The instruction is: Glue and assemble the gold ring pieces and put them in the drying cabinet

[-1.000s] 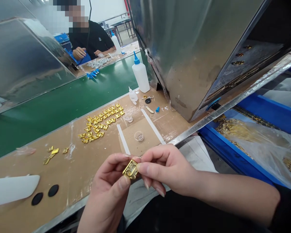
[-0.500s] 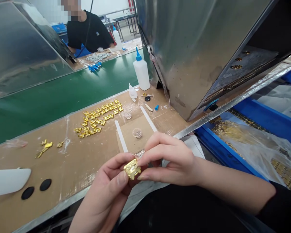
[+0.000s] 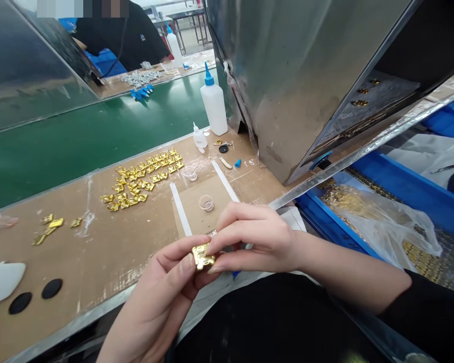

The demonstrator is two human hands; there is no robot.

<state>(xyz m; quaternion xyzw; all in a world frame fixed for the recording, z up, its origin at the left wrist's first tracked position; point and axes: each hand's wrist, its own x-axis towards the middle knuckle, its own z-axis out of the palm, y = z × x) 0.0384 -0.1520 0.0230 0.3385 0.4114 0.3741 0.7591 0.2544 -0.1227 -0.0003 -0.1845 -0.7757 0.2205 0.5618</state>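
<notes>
A small shiny gold-coloured piece point(image 3: 202, 256) is pinched between the thumb and fingers of my left hand point(image 3: 170, 282), just over the front edge of the workbench. My right hand point(image 3: 255, 239) meets it from the right, its index fingertip on the face of the piece and its thumb at the lower edge. Its fingertips partly cover the piece. Beyond my hands, a small clear cup point(image 3: 206, 203) stands on a cardboard sheet point(image 3: 191, 201) edged with white tape. Several similar gold pieces point(image 3: 161, 164) lie in rows to the left of it.
A large white bottle point(image 3: 214, 108) and a small dropper bottle point(image 3: 200, 137) stand at the back, near a metal panel point(image 3: 272, 85). Two black discs point(image 3: 52, 288) lie front left. Blue bins point(image 3: 386, 174) hold gold parts at right. Across the green belt point(image 3: 60, 141) sits another person.
The gold piece has been turned a little in my fingers, and my right index fingertip now covers more of its face. The whole view has shifted slightly.
</notes>
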